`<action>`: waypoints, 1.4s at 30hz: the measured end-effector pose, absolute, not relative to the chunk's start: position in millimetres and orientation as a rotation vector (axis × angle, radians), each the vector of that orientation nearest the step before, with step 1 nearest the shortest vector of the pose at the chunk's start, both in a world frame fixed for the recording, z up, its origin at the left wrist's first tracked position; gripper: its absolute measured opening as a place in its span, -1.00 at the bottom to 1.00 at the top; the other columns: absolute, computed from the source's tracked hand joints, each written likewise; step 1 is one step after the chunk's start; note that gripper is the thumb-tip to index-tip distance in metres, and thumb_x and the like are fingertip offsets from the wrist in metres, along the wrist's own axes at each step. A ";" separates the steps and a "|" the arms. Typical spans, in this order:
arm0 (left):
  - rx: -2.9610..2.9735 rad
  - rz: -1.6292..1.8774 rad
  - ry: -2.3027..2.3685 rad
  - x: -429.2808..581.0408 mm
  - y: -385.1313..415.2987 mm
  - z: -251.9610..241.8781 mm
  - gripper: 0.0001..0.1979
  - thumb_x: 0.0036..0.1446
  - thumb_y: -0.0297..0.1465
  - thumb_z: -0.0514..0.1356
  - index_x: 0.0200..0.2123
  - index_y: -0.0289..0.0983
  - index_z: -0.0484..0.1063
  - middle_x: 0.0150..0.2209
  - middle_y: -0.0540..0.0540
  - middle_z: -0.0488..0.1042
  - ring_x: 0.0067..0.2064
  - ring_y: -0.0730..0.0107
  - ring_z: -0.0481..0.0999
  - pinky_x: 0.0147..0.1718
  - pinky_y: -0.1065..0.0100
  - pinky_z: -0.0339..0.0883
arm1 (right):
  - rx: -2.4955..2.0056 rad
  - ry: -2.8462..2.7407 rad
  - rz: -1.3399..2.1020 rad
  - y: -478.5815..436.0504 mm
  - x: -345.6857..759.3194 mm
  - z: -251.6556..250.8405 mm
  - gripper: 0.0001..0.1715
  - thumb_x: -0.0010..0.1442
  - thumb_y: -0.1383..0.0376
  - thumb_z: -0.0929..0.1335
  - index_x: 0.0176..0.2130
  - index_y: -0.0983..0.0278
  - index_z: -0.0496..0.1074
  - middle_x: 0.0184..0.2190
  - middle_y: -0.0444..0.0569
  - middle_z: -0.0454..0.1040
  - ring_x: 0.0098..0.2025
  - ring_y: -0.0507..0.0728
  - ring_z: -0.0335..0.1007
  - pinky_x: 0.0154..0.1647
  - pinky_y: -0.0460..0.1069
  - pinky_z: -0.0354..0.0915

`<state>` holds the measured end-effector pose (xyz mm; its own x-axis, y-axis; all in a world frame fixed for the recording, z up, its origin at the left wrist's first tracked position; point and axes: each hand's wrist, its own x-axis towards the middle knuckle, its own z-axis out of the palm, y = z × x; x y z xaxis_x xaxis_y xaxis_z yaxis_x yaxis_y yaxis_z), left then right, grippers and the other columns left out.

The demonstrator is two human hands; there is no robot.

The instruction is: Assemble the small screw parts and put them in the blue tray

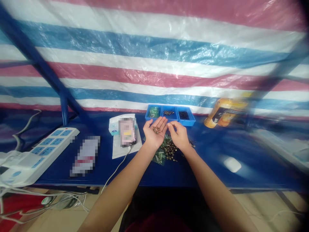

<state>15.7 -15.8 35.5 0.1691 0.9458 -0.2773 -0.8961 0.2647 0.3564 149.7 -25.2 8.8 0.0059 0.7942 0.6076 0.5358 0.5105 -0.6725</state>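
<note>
My left hand point(154, 132) is turned palm up over the blue table point(207, 161), fingers cupped around several small brass screws point(156, 130) lying in the palm. My right hand point(179, 135) hovers just to its right, back up, fingers pinched together near the left fingertips; what it pinches is too small to make out. Under both hands lies a pile of brass screws point(171, 150) mixed with green plastic anchors point(159, 158).
A blue three-compartment tray point(170, 120) stands behind the hands with green, brass and dark parts. A phone on white paper point(127, 132) lies left, a white power strip point(36, 154) far left, a yellow container point(223, 112) on its side right, a white oval object point(232, 164).
</note>
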 end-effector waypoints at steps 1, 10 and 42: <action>0.127 1.315 0.484 15.5 -15.3 34.2 -0.46 0.15 -0.28 0.13 0.13 -0.49 0.44 0.07 -0.41 0.52 0.12 0.03 0.53 -0.01 0.25 0.47 | -1.138 -1.646 0.312 -24.2 150.1 8.1 -0.74 0.35 0.13 0.30 -0.27 0.22 0.48 -0.35 -0.07 0.56 -0.27 0.14 0.44 -0.15 0.04 0.28; 0.109 1.321 0.476 15.3 -15.8 35.3 -0.43 0.15 -0.29 0.13 0.17 -0.50 0.40 0.09 -0.43 0.50 0.14 0.01 0.52 0.06 0.18 0.45 | -1.099 -1.471 0.571 -17.8 153.7 6.0 -0.68 0.29 0.04 0.33 -0.24 0.23 0.47 -0.30 -0.04 0.57 -0.28 0.11 0.45 -0.20 0.01 0.32; 0.134 1.341 0.523 17.1 -15.1 35.5 -0.55 0.17 -0.30 0.12 0.05 -0.42 0.48 0.01 -0.37 0.56 0.07 0.03 0.56 0.00 0.16 0.51 | -1.131 -1.986 0.079 -28.5 147.0 3.8 -0.86 0.19 0.13 0.47 -0.22 0.03 0.64 0.20 -0.04 0.27 0.31 0.32 0.06 0.30 0.28 -0.01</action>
